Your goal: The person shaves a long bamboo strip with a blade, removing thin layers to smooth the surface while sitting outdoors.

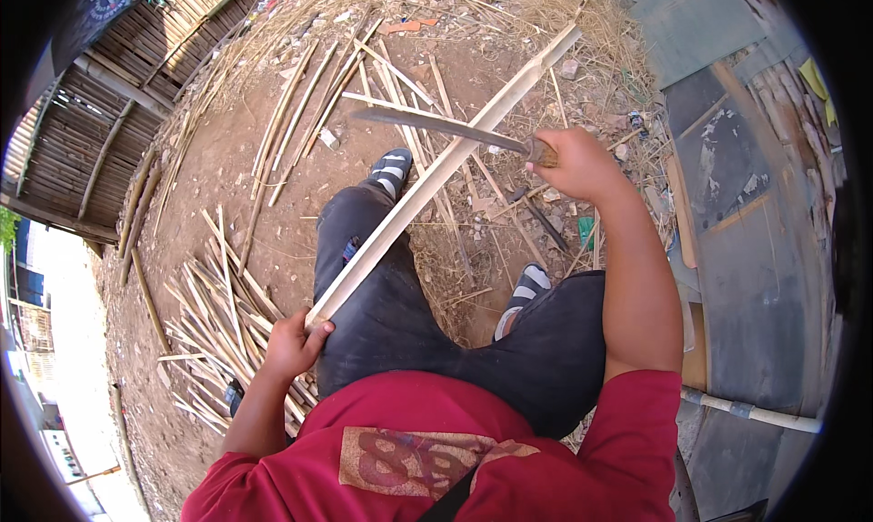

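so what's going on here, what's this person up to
The person's left hand grips the near end of a long pale strip, which slants away over the left leg. The right hand holds a long knife by its handle. Its blade crosses the strip in view; whether they touch is unclear. A pile of thin sticks lies on the ground to the left.

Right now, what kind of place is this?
It looks like an outdoor yard, maybe one where people work with wood or bamboo. You can see bare dirt ground, a heap of thin strips and a wall of slats at the upper left.
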`<act>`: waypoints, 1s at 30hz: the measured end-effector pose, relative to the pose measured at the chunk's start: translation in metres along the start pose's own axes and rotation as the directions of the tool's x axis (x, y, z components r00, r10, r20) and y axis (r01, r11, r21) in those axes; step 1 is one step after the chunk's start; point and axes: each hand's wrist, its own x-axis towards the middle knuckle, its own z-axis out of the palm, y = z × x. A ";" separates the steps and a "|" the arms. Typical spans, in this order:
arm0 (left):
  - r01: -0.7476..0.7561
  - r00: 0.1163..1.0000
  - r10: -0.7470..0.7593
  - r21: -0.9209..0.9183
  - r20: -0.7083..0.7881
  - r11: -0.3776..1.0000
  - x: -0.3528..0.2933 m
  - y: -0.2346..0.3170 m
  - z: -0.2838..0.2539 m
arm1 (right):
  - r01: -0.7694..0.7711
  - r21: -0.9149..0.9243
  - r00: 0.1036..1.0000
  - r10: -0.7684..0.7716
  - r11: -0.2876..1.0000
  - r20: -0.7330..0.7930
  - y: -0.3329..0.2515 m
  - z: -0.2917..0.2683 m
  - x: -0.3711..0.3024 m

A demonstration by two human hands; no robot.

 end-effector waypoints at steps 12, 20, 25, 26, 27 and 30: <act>-0.022 0.999 0.023 0.038 -0.023 0.999 0.004 0.002 -0.002 | -0.196 0.099 0.935 0.216 0.976 -0.281 0.063 -0.002 0.004; -0.029 0.999 0.031 0.078 -0.021 0.997 -0.001 0.001 -0.003 | 0.164 -0.179 0.975 -0.132 0.970 0.181 -0.027 0.000 0.001; -0.008 1.000 0.008 0.049 -0.012 0.999 0.002 0.005 -0.005 | -0.244 0.238 0.943 0.287 0.940 -0.166 0.071 -0.005 0.007; -0.010 1.000 0.011 0.038 -0.010 0.999 0.001 0.007 -0.006 | -0.266 0.230 0.917 0.319 0.936 -0.239 0.096 0.003 0.006; -0.017 1.000 0.017 0.031 -0.006 0.999 0.003 0.007 -0.007 | -0.290 0.226 0.882 0.352 0.930 -0.313 0.119 0.012 0.005; -0.049 0.999 0.049 0.040 -0.018 0.998 0.002 0.005 -0.007 | -0.268 0.221 0.924 0.315 0.938 -0.217 0.096 0.001 0.005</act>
